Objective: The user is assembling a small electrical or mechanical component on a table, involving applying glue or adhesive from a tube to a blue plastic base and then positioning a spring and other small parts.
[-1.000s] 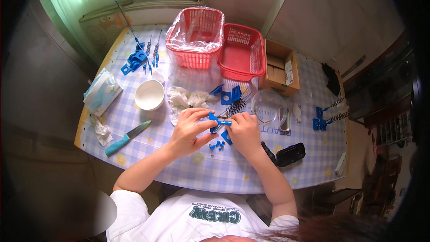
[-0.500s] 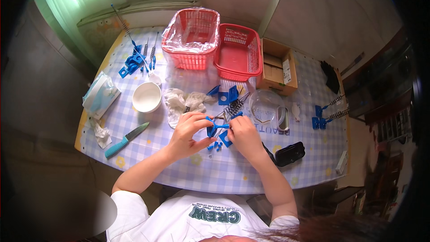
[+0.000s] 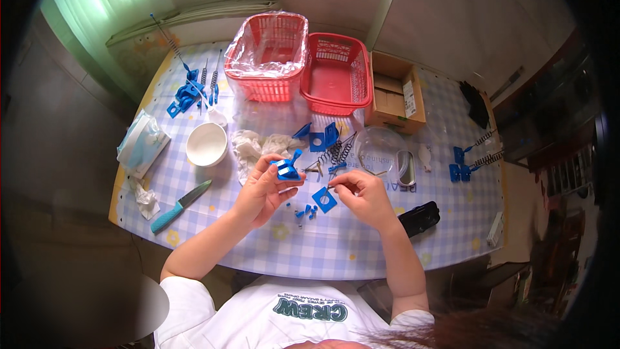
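My left hand (image 3: 260, 192) is closed round a blue plastic part (image 3: 287, 169) with a flat base and an upright stem, held above the table. To its right my right hand (image 3: 363, 198) pinches what looks like a thin metal rod (image 3: 381, 173); most of it is hidden by the fingers. Below and between the hands lies a square blue plate (image 3: 324, 200) with a round hole. Several small blue pieces (image 3: 309, 212) are scattered beside it. Beyond the hands are coiled dark springs (image 3: 334, 152) and more blue plates (image 3: 316, 141).
Two red baskets (image 3: 268, 84) (image 3: 342, 102) and a cardboard box (image 3: 395, 116) line the back. At left are a white bowl (image 3: 206, 144), a knife (image 3: 181, 207) and a tissue pack (image 3: 143, 141). A clear round container (image 3: 381, 145) and black case (image 3: 420, 220) sit right.
My hands have moved apart. The left has drawn the blue part to the left and turned it stem-up; the right has let go of its stem and shifted right.
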`<state>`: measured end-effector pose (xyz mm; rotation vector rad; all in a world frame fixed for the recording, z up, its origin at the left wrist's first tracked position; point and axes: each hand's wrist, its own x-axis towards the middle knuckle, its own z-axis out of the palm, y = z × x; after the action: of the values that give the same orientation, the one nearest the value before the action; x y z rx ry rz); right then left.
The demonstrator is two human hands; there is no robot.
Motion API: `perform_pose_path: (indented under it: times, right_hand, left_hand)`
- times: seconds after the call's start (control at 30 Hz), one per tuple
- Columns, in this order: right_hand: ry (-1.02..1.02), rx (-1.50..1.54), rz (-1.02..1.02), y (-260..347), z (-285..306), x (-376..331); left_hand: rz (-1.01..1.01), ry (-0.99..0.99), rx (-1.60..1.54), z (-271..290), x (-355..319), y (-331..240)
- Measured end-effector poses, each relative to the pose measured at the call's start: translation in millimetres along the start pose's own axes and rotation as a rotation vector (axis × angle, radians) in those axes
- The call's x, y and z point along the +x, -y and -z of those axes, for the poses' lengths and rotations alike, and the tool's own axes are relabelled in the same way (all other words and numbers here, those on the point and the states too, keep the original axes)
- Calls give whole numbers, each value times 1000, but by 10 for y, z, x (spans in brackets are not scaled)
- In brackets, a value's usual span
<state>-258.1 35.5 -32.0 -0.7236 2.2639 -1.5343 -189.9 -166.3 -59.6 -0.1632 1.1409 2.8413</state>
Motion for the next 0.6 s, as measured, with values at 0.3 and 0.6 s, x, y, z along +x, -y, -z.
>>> perform_pose_path:
  times: [0.3,0.6]
  right_hand:
    - [-44,240,48,-157,-97,15]
    - [8,445,-71,-62,-140,6]
  left_hand:
    - [269,-61,-206,-3,-21,7]
    - [353,-82,-375,-17,-31,39]
